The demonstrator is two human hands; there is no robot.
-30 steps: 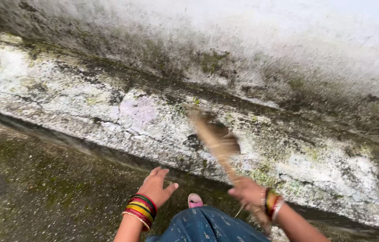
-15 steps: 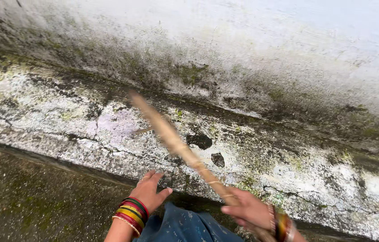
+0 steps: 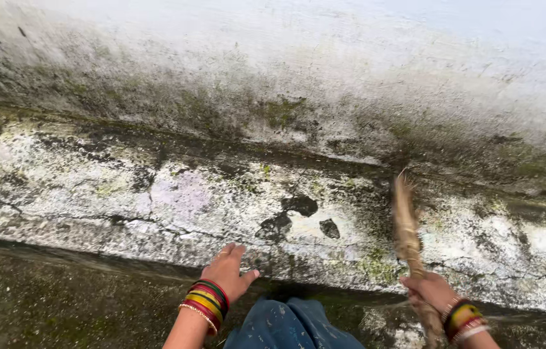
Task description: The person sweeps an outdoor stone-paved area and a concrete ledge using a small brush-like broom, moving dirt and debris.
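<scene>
My right hand (image 3: pixel 429 291) grips a bundled straw broom (image 3: pixel 407 226) near its base. The broom's blurred tip points up across the mossy ledge (image 3: pixel 157 194) at the lower right. My left hand (image 3: pixel 228 270) is open, fingers spread, hovering just in front of the ledge's lower edge and holding nothing. Both wrists wear stacks of red, yellow and green bangles. Blue patterned cloth (image 3: pixel 292 326) covers my knee between the two arms.
A whitewashed wall (image 3: pixel 325 71), stained dark and green with moss, rises behind the ledge. Dark patches (image 3: pixel 289 216) mark the ledge where the paint has flaked. Damp mossy ground (image 3: pixel 47 304) lies at the lower left, with a dark gutter line along the ledge's foot.
The broom has swung from pointing up-left across the ledge to standing nearly upright on the right. My right hand has shifted right with it. The left hand has stayed open in about the same place.
</scene>
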